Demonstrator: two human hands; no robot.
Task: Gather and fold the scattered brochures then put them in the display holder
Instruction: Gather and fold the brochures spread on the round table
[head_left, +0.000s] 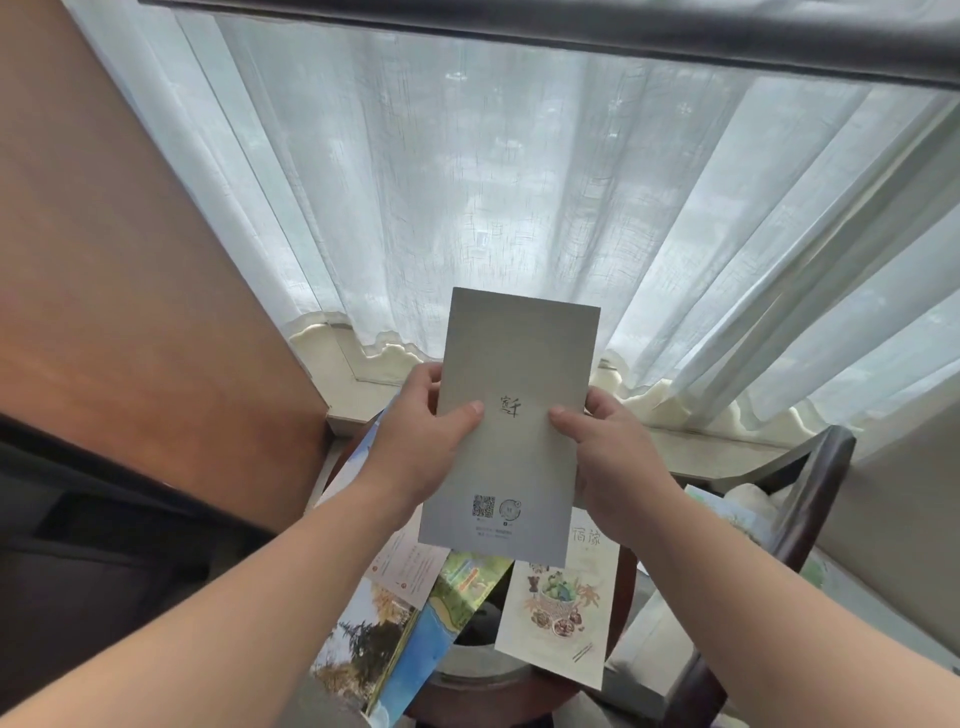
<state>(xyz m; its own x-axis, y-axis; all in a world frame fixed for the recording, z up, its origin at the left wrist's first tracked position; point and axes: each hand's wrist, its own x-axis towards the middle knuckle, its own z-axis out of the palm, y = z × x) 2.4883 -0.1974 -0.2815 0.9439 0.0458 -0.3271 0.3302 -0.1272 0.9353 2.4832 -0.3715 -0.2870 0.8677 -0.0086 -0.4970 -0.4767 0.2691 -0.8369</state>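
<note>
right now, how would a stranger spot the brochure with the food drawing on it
Below the white curtain stands a round dark table. Under the raised grey brochure, look to the table's right side. It is the cream sheet with drawn bowls of food, while its neighbours to the left show blue-and-green landscape pictures.

Round dark bench (488, 697): landscape brochure (358, 644), map brochure (467, 577), food-drawing leaflet (558, 623) lie scattered (edges overlapping).

Fingers of left hand (415, 452) and right hand (618, 467) mostly behind grey brochure (519, 364); its small print (493, 535) unreadable.
</note>
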